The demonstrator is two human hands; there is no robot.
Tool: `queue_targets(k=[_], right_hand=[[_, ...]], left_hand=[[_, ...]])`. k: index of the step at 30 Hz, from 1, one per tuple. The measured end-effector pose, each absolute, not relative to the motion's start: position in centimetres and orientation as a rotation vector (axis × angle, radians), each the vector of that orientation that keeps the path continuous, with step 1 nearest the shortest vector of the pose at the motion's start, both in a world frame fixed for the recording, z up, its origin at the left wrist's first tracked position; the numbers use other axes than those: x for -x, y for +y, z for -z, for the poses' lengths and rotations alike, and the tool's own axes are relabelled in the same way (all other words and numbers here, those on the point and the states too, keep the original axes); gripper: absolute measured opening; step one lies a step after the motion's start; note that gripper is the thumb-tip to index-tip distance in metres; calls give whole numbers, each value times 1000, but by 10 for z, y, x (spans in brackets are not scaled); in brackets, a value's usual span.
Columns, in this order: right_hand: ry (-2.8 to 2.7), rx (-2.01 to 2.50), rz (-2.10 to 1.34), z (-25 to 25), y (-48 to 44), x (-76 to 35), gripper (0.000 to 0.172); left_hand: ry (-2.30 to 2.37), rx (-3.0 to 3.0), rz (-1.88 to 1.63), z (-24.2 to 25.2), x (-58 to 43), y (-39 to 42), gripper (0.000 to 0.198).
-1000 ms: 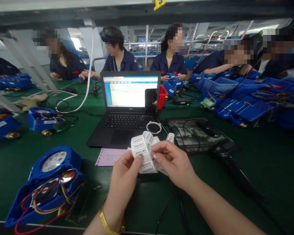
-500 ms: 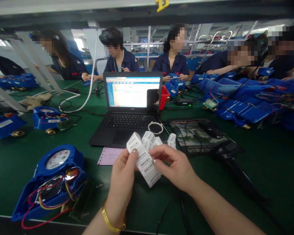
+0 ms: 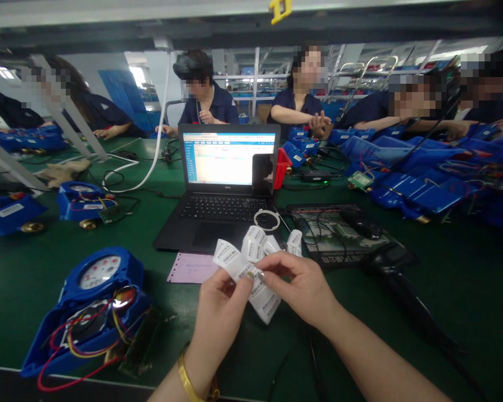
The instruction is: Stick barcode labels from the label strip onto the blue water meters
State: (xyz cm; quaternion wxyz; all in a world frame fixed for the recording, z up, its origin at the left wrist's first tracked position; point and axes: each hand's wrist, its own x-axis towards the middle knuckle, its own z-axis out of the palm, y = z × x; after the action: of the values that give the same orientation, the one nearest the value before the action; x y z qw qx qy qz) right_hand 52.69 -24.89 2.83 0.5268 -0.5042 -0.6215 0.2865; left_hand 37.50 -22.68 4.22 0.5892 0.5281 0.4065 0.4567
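Between my two hands is a white strip of barcode labels [image 3: 269,306], slanting down to the right. My left hand [image 3: 225,304] pinches it with the thumb on top, a gold bracelet round the wrist. The thumb and fingers of my right hand [image 3: 302,285] close on the strip's right edge. Just behind, curled rolls of labels [image 3: 255,241] stand in front of the laptop [image 3: 209,230]. A pink paper slip [image 3: 188,269] lies under the laptop's front edge. Left of my hands sits an opened blue water meter [image 3: 96,273] with loose coloured wires and a circuit board.
A phone [image 3: 262,174] leans on the laptop screen. To the right lie a mouse [image 3: 362,222] on a printed mat [image 3: 318,234] and a black handheld scanner [image 3: 402,285]. Blue meter housings [image 3: 419,187] pile up at the right. Several co-workers sit across the bench [image 3: 159,312].
My left hand has slid right along the label strip, its thumb now close to my right fingers. The strip's upper end has dropped slightly. Across the bench, a co-worker has brought their hands together.
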Motion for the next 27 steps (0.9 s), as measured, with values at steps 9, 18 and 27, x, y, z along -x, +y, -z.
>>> queue_targets(k=[9, 18, 27], right_hand=[[-1825, 1151, -141, -26, -252, -526, 14], [-1636, 1124, -402, -23, -261, -550, 11], [-1274, 1253, -644, -27, -257, -541, 33]], left_hand=[[1107, -1179, -974, -26, -375, -218, 35], [1131, -1266, -851, -25, -368, -233, 38], [1011, -2988, -876, -87, -243, -289, 33]])
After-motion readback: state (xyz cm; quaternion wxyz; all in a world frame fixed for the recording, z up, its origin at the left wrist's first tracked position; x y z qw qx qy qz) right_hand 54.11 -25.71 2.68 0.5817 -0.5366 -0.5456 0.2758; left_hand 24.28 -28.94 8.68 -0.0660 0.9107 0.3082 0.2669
